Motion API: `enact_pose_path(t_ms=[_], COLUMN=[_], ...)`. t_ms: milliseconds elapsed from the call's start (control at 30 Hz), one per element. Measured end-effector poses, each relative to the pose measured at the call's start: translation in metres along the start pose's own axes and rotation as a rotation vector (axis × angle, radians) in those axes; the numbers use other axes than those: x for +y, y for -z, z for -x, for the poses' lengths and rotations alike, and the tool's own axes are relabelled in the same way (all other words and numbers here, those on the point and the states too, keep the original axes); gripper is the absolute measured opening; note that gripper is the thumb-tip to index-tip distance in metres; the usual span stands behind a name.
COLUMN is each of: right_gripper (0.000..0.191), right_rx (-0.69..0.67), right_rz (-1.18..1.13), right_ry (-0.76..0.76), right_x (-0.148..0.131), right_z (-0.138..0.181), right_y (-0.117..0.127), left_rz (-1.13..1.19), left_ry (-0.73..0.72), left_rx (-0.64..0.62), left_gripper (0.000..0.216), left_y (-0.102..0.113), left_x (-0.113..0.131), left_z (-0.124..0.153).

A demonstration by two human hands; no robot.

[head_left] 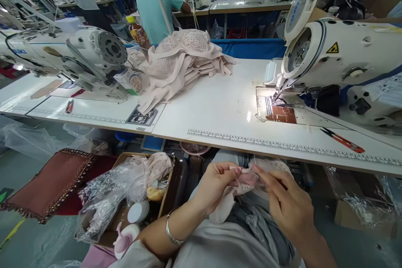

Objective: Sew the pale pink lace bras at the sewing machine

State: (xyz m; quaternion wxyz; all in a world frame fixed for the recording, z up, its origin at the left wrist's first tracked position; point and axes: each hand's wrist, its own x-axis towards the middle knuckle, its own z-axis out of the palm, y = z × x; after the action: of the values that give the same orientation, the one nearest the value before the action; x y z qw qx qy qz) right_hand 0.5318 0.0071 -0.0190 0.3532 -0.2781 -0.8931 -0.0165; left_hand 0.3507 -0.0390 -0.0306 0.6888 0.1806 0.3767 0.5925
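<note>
Caught crosswise between both sets of fingers

Gripping the pale pink garment [224, 207] close to its edge, between thumb and fingers of the left hand [215, 188]. Reaching in from the opposite side with the right hand [287, 201] and touching the same edge; impossible to say from here whether clamped on the fabric or merely pressed against it. Hinges on the short stretch of edge strip [247, 170] between the two hands: runs side to side, nearly level, from left thumb to right fingertips, roughly along the front of the counter [213, 102]. Lies to the right of the left fingers and to the left of the right ones, close against both, though more surely held by the left. Drapes loosely below that edge, over the lap [257, 222], nearer the body than the counter. Sits left of the needle of the sewing machine [351, 52], and well apart from the heap of similar pieces [194, 65]
</note>
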Motion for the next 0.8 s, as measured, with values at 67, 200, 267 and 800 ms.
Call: enact_pose_path(t_ms=[67,200,267,800], right_gripper=[0.040,0.039,0.038,0.068], right_rx=[0.032,0.036,0.024,0.059], right_rz=[0.095,0.154,0.169,0.032], right_ry=[0.081,0.142,0.140,0.078], right_x=[-0.002,-0.006,-0.006,-0.003], right_z=[0.000,-0.002,-0.002,0.002], right_y=[0.001,0.002,0.001,-0.009], left_rz=[-0.015,-0.026,-0.030,-0.054], left_ry=[-0.004,0.001,0.004,-0.015], left_rx=[0.000,0.006,0.016,-0.019], left_gripper=[0.031,0.032,0.032,0.034], left_y=[0.001,0.000,0.000,-0.003], left_x=[-0.001,-0.002,-0.003,-0.004], left_z=[0.000,0.001,0.001,0.001])
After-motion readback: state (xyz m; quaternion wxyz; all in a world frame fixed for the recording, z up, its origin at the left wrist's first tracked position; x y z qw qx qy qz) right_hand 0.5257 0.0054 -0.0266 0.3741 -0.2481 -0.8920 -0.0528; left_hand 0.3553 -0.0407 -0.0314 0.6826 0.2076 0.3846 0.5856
